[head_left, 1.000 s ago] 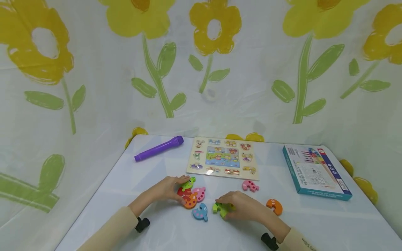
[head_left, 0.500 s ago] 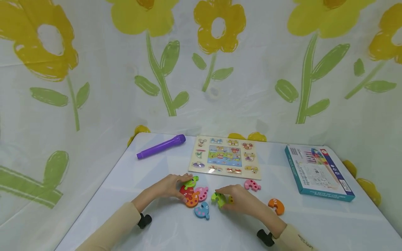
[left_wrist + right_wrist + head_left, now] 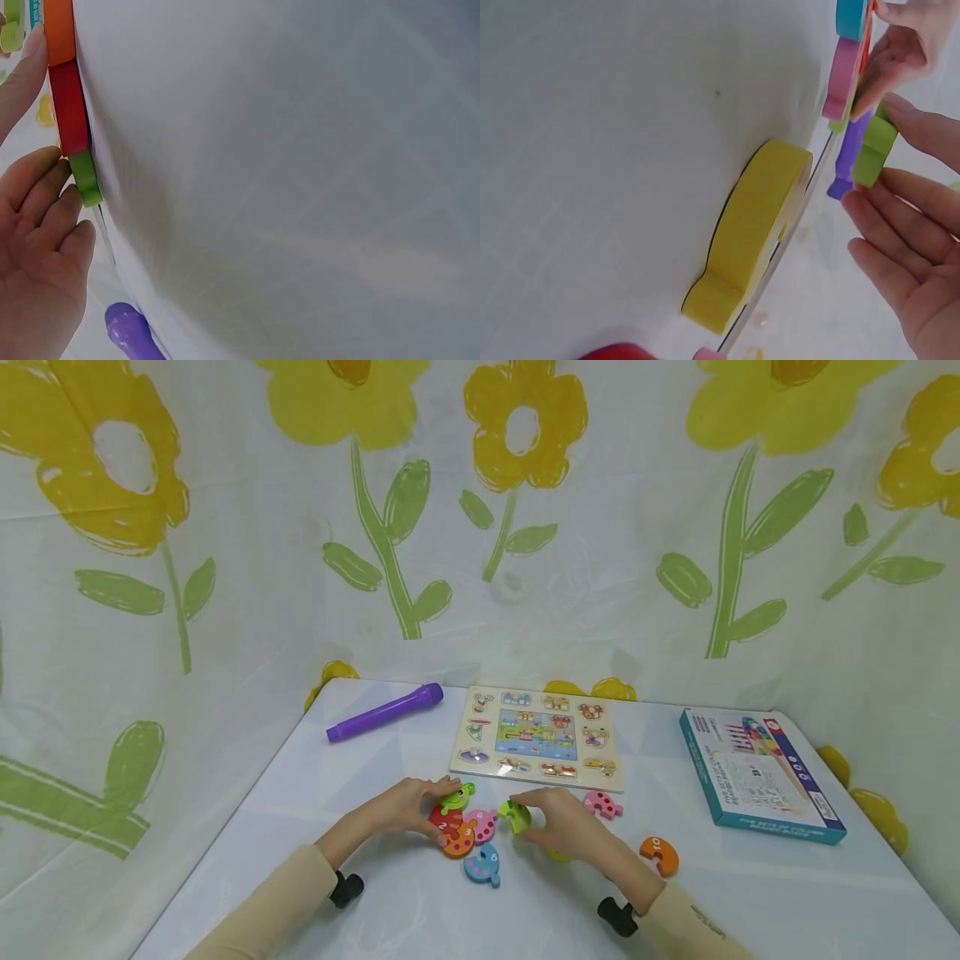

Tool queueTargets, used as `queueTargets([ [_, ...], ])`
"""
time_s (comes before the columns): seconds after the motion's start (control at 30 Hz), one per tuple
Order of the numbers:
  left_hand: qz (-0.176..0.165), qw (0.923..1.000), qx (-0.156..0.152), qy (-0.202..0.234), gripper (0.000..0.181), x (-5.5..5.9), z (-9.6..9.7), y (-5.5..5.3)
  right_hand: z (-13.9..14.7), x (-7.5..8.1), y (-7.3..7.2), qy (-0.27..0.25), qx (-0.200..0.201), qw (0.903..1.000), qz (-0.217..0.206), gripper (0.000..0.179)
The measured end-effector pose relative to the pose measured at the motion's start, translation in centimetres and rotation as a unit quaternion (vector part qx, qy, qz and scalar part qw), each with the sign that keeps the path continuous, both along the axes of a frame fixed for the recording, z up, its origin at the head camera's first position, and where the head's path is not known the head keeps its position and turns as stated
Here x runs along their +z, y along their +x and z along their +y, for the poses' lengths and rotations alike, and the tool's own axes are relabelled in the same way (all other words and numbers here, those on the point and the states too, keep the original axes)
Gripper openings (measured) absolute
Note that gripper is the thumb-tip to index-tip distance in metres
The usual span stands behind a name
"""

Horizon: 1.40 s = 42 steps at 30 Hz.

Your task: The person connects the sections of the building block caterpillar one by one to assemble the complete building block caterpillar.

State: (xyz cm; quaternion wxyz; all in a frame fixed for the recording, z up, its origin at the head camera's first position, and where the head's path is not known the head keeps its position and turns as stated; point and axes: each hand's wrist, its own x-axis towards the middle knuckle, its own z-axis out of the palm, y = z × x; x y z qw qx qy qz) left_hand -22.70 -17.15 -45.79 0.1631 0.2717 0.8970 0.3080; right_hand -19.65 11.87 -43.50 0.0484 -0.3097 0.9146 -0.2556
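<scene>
My left hand (image 3: 405, 810) grips the edge of a cluster of joined number puzzle pieces: a green smiling head (image 3: 457, 797), a red piece (image 3: 446, 819), an orange piece (image 3: 459, 841) and a pink piece (image 3: 483, 825). The left wrist view has its thumb beside the orange piece and its fingers by the green head. My right hand (image 3: 567, 828) pinches a light green puzzle piece (image 3: 875, 150) between thumb and fingertips, raised off the table, just right of the pink piece. A yellow puzzle piece (image 3: 757, 240) lies on the table below that hand, mostly hidden in the head view.
A blue piece (image 3: 482, 865) lies in front of the cluster. Another pink piece (image 3: 602, 804) and an orange piece (image 3: 660, 857) are to the right. Behind stand a wooden picture board (image 3: 536, 774), a purple microphone-shaped toy (image 3: 386, 712) and a flat box (image 3: 761, 777).
My right hand has lifted the light green piece and carried it away from me, up beside the pink piece, uncovering part of the yellow one. The left hand stays on the cluster.
</scene>
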Motion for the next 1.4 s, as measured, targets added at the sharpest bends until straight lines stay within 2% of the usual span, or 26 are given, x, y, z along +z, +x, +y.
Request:
queueTargets([
  [0.2, -0.006, 1.0, 0.001, 0.002, 0.084, 0.0, -0.1, 0.0, -0.9, -0.2, -0.4, -0.002, -0.011, 0.9999, 0.0, 0.047],
  [0.6, -0.012, 0.9998, -0.004, 0.013, 0.082, -0.1, -0.1, 0.0, -2.5, -0.6, -1.7, 0.004, -0.034, 0.9982, -0.05, 0.045],
  [1.03, -0.014, 0.9999, 0.008, 0.006, 0.082, 0.1, 0.1, 0.1, -3.1, -0.7, -1.6, 0.025, -0.027, 0.9988, -0.034, 0.047],
  [1.4, -0.006, 1.0, 0.004, -0.002, 0.082, 0.1, 0.0, 0.0, -2.4, -0.5, -1.3, 0.008, -0.037, 0.9986, -0.036, 0.047],
])
